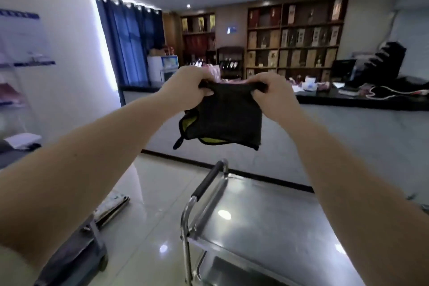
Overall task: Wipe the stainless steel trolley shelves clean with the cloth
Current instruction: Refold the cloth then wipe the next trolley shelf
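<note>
A dark cloth [222, 116] with a yellow-green inner side hangs folded in the air in front of me. My left hand [188, 87] pinches its upper left corner and my right hand [270, 91] pinches its upper right corner. Both arms are stretched forward at chest height. Below them stands the stainless steel trolley [267, 218], its shiny top shelf bare and reflecting ceiling lights. Its handle [209, 181] with a black grip is at the shelf's left end. A lower shelf [234, 269] shows under the top one.
A long dark counter [362, 100] with clutter runs across behind the cloth, with wooden display shelving [294, 37] on the back wall. A flat platform cart [76, 246] lies on the glossy tiled floor to the left of the trolley. Blue curtains [130, 39] hang at left.
</note>
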`<control>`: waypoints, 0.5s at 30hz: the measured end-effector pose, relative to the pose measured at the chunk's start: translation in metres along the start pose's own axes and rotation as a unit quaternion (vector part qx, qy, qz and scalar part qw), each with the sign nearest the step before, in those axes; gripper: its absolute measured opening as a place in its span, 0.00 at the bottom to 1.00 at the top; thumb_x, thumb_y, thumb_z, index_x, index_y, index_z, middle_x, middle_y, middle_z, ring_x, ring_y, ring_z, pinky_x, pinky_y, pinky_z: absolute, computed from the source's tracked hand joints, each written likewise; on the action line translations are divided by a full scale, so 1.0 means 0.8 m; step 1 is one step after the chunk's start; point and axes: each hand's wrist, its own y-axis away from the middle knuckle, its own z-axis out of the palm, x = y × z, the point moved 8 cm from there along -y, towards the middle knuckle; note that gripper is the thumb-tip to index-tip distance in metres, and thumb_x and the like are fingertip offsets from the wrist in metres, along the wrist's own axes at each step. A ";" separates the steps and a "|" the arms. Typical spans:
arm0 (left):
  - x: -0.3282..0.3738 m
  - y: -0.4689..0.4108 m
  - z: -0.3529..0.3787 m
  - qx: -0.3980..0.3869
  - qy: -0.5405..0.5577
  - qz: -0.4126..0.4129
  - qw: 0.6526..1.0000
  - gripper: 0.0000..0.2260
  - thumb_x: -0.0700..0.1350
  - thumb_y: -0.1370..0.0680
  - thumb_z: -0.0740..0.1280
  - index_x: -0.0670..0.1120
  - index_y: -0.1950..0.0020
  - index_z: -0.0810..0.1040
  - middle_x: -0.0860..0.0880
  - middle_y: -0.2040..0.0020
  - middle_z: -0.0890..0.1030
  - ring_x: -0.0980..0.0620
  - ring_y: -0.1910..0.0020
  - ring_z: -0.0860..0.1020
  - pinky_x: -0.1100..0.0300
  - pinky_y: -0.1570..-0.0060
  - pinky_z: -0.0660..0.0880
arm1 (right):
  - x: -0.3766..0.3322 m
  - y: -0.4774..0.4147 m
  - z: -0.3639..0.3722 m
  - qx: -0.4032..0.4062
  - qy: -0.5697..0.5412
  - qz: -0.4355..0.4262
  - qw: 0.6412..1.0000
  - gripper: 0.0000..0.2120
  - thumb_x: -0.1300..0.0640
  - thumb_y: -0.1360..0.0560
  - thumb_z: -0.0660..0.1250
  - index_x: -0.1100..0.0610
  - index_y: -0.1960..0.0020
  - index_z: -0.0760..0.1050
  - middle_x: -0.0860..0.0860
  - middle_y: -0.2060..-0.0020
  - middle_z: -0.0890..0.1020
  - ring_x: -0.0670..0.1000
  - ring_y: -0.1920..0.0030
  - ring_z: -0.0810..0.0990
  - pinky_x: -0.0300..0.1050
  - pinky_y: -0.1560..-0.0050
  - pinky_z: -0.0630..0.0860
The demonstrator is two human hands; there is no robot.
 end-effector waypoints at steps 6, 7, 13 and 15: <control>-0.041 -0.079 -0.125 0.113 -0.016 -0.023 0.993 0.09 0.44 0.21 0.68 0.50 0.42 0.80 0.51 0.46 0.80 0.48 0.43 0.77 0.52 0.39 0.73 | -0.096 -0.139 -0.036 0.078 -0.047 -0.098 0.991 0.13 0.66 0.22 0.63 0.54 0.43 0.79 0.44 0.49 0.74 0.44 0.45 0.71 0.40 0.39 0.68; -0.057 -0.089 -0.142 0.125 -0.019 -0.025 0.992 0.08 0.45 0.21 0.68 0.52 0.43 0.80 0.53 0.48 0.80 0.49 0.46 0.78 0.50 0.41 0.75 | -0.112 -0.157 -0.033 0.086 -0.055 -0.110 0.989 0.12 0.66 0.22 0.63 0.54 0.42 0.79 0.44 0.49 0.74 0.44 0.45 0.71 0.42 0.38 0.69; -0.149 -0.128 -0.215 0.169 -0.062 -0.005 0.984 0.10 0.45 0.21 0.67 0.47 0.40 0.80 0.47 0.45 0.81 0.45 0.43 0.77 0.50 0.40 0.73 | -0.178 -0.247 0.020 0.109 -0.043 -0.140 0.983 0.09 0.63 0.21 0.64 0.55 0.44 0.78 0.48 0.47 0.77 0.49 0.44 0.76 0.46 0.40 0.74; -0.199 -0.132 -0.225 0.167 -0.082 -0.010 0.982 0.10 0.45 0.20 0.66 0.46 0.40 0.80 0.45 0.43 0.81 0.43 0.42 0.76 0.50 0.41 0.72 | -0.203 -0.273 0.065 0.107 0.007 -0.159 0.981 0.08 0.62 0.21 0.64 0.56 0.44 0.79 0.50 0.47 0.79 0.50 0.45 0.77 0.49 0.40 0.75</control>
